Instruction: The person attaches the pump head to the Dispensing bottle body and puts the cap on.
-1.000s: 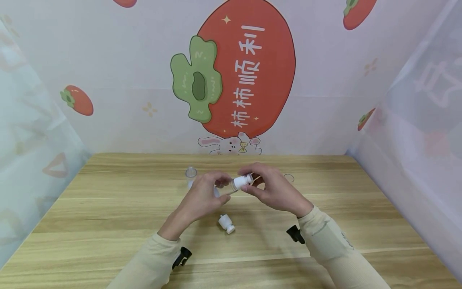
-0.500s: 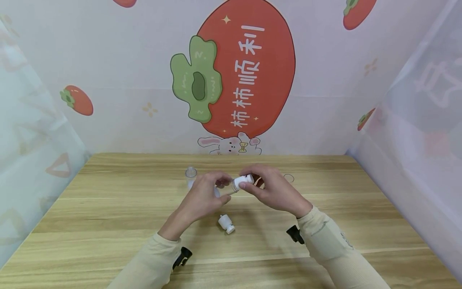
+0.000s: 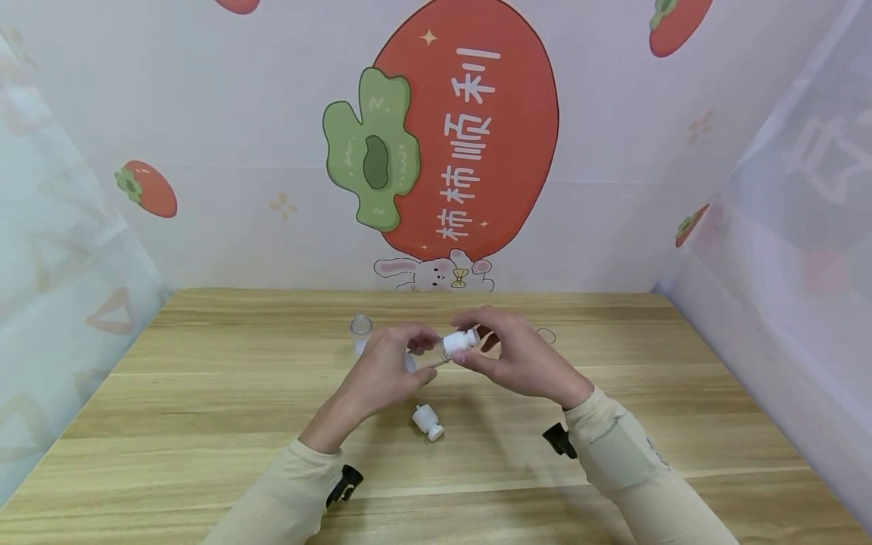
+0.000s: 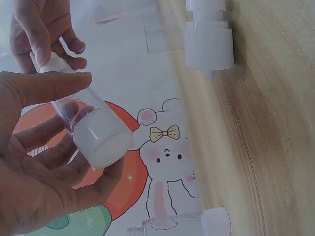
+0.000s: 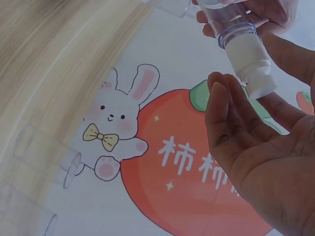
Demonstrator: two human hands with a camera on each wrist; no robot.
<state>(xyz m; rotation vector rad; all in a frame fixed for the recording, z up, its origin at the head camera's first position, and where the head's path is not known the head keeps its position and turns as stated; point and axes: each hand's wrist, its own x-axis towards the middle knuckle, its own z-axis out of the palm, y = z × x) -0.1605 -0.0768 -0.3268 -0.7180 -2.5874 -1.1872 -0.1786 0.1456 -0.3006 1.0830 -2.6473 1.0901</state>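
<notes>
My left hand (image 3: pixel 388 367) grips a small clear bottle (image 4: pixel 78 110) with a white base, its thumb and fingers round the body. A white pump head (image 3: pixel 459 342) sits at the bottle's far end, tilted up to the right. My right hand (image 3: pixel 521 356) has its fingers loosely curled about that pump head; its thumb touches the pump's side, while some fingertips (image 5: pixel 216 81) stand slightly apart from it in the right wrist view. Another white pump head (image 3: pixel 428 422) lies on the table nearer to me. A second clear bottle (image 3: pixel 361 333) stands behind my left hand, partly hidden.
Clear plastic caps (image 5: pixel 47 152) lie on the wooden table (image 3: pixel 647 454), barely visible in the head view to the right of my right hand. A printed backdrop (image 3: pixel 599 151) rises at the table's back edge, with more sheeting at both sides.
My right thumb shifts onto the pump head's side and back to its lower edge, and the fingers lift and spread a little. The left hand and the bottle stay in place.
</notes>
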